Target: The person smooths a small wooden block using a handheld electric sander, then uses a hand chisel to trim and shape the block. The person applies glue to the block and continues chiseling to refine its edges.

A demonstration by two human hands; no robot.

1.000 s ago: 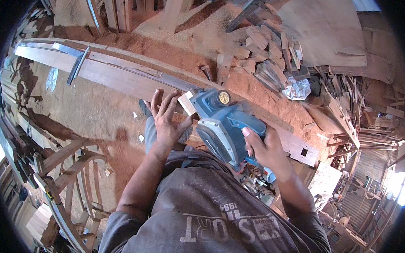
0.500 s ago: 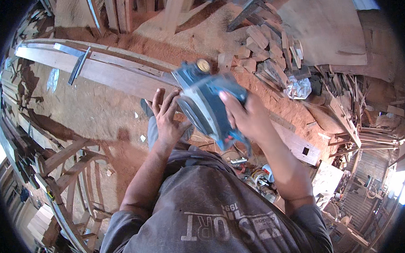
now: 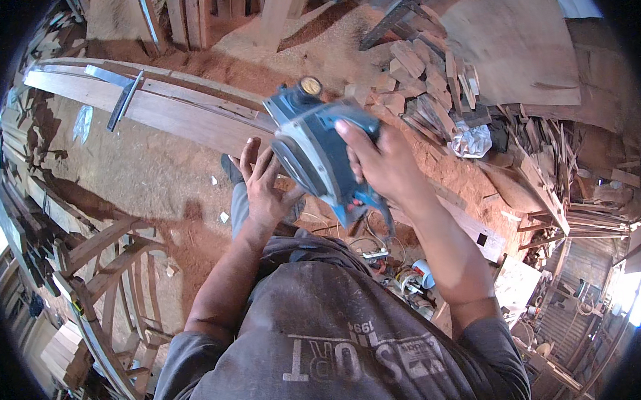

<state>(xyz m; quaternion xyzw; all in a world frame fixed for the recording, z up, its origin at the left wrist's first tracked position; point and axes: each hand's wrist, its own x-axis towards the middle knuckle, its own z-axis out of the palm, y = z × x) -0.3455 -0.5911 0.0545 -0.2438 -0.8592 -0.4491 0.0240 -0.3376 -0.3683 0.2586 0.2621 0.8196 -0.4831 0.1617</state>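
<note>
Gripping a blue power planer (image 3: pixel 327 148) by its handle, the right hand (image 3: pixel 387 161) held it over the long plank (image 3: pixel 188 125), though blur hid whether its base touched wood. Apart from it, the left hand (image 3: pixel 265 199), fingers spread, seemed to rest at the plank's near edge. An angled tool (image 3: pixel 124 101) lay across the plank farther left.

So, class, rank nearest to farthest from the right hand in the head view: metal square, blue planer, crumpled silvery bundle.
1. Blue planer, in the right hand.
2. Crumpled silvery bundle, to the hand's right.
3. Metal square, left, on a board.
</note>
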